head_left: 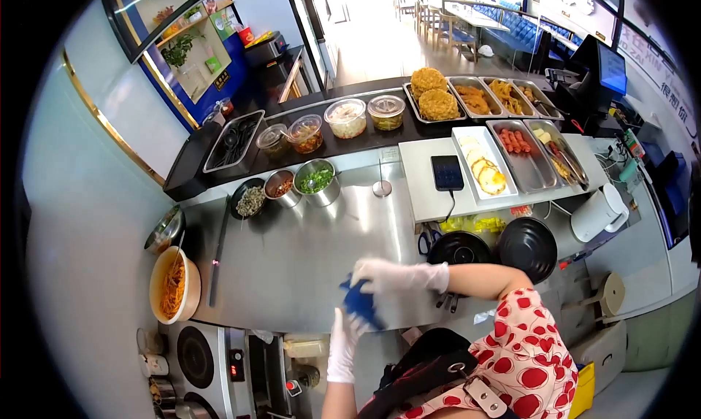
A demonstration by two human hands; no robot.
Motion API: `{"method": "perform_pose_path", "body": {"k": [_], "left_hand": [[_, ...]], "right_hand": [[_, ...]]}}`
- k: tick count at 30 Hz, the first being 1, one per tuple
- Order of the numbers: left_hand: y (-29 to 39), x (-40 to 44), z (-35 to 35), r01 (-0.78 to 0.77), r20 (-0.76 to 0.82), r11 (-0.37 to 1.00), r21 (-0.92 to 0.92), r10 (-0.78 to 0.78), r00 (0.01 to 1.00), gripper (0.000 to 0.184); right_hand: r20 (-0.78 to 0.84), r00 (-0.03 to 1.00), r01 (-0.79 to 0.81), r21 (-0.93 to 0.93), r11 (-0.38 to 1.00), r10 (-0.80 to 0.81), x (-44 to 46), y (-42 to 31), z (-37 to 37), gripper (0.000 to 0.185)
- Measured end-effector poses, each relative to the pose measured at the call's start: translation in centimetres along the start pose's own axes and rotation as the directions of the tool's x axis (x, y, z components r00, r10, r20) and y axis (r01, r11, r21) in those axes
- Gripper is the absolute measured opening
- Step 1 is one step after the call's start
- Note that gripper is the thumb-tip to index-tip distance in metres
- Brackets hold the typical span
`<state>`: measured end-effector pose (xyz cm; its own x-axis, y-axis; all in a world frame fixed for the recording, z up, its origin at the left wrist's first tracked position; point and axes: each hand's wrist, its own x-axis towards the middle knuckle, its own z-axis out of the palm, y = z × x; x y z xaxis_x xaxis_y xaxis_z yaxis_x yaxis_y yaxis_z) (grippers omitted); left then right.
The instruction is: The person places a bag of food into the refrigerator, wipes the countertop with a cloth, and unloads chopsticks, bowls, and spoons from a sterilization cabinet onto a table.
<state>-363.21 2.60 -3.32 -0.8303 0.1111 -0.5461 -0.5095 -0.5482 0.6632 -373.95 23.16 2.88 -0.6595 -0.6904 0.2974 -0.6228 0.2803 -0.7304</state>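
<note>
Both of my hands wear white gloves and meet at a blue cloth (361,304) over the near edge of the steel worktop (314,251). My right hand (380,275) comes in from the right, its fingers closed on the upper part of the cloth. Below and to the left, my left hand (346,331) points upward with its thumb raised, its other fingers at the cloth's lower part. The cloth hangs bunched between the two hands, partly hidden by them and a little blurred.
Steel pots with chopped greens (316,180) and a dark bowl (248,198) stand at the worktop's back. A yellow tub (176,285) is left, beside an induction hob (195,357). Black pans (527,250) lie right, below a white board (431,193) with a phone (447,173) and trays.
</note>
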Motion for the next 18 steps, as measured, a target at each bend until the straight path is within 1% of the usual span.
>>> {"method": "perform_pose_path", "body": {"k": [1,2,4,5,6,7,8,9,11,12,13,14,15,16,17,18], "left_hand": [[0.7,-0.8,1.3,-0.018,0.119,0.995,-0.099,0.030,0.992,0.048],[0.2,0.1,-0.2,-0.039,0.175,0.996,-0.078,0.053,0.983,0.040],[0.2,-1.0,-0.9,-0.157,0.038,0.982,-0.100,0.162,0.986,0.030],[0.4,-2.1,-2.7,-0.185,-0.003,0.979,-0.087,0.186,0.983,0.025],[0.5,-3.2,-4.6,-0.212,-0.045,0.975,-0.072,0.209,0.977,0.022],[1.2,-5.9,-4.4,-0.325,-0.100,0.945,-0.038,0.320,0.942,0.023],[1.5,-7.7,-4.4,-0.430,-0.153,0.903,0.000,0.425,0.892,0.025],[1.7,-8.7,-5.3,-0.465,-0.138,0.881,0.084,0.473,0.870,0.029],[2.2,-10.7,-7.2,-0.525,-0.079,0.808,0.270,0.562,0.824,0.034],[3.7,-12.8,-5.5,-0.595,0.022,0.735,0.325,0.623,0.782,0.034],[3.9,-12.9,-6.7,-0.618,0.051,0.658,0.431,0.666,0.745,0.034],[4.2,-13.2,-8.5,-0.623,0.074,0.570,0.535,0.703,0.707,0.034],[4.9,-14.2,-9.1,-0.598,0.069,0.519,0.611,0.717,0.693,0.033],[5.8,-15.3,-9.8,-0.553,0.051,0.468,0.689,0.730,0.682,0.033],[6.2,-15.6,-11.2,-0.550,0.057,0.401,0.733,0.769,0.637,0.032],[6.5,-15.9,-12.7,-0.538,0.066,0.332,0.775,0.804,0.591,0.031]], "right_hand": [[0.075,0.997,0.020,0.075,0.997,-0.026,0.3,-2.3,1.7,0.028],[0.146,0.988,0.032,0.154,0.988,-0.055,0.5,-4.6,3.1,0.033],[0.042,0.995,0.082,0.230,0.970,-0.094,1.0,-6.1,6.7,0.036],[0.015,0.996,-0.091,0.351,0.932,0.092,0.8,-7.1,7.9,0.038],[0.009,0.968,-0.209,0.583,0.785,0.251,0.7,-8.1,9.3,0.037],[0.051,0.927,-0.272,0.772,0.574,0.371,0.7,-8.4,11.2,0.036],[0.125,0.872,-0.299,0.901,0.315,0.472,0.5,-8.5,12.8,0.035],[0.283,0.745,-0.416,0.905,0.088,0.604,0.3,-11.3,12.3,0.030],[0.269,0.787,-0.495,0.813,0.308,0.556,0.0,-10.6,14.8,0.026],[0.273,0.807,-0.520,0.749,0.411,0.524,-0.2,-10.5,16.0,0.025],[0.182,0.859,-0.426,0.773,0.470,0.479,-0.3,-11.5,16.2,0.019],[0.052,0.895,-0.328,0.749,0.576,0.443,-0.2,-11.3,16.7,0.010],[0.006,0.914,-0.277,0.741,0.611,0.406,0.2,-13.0,15.3,0.007],[0.078,0.829,-0.315,0.883,0.347,0.554,1.0,-15.1,14.2,0.004],[0.045,0.852,-0.336,0.812,0.478,0.521,1.5,-14.6,13.9,0.004],[-0.027,0.879,-0.251,0.822,0.511,0.476,2.0,-13.5,14.5,0.008]]}}
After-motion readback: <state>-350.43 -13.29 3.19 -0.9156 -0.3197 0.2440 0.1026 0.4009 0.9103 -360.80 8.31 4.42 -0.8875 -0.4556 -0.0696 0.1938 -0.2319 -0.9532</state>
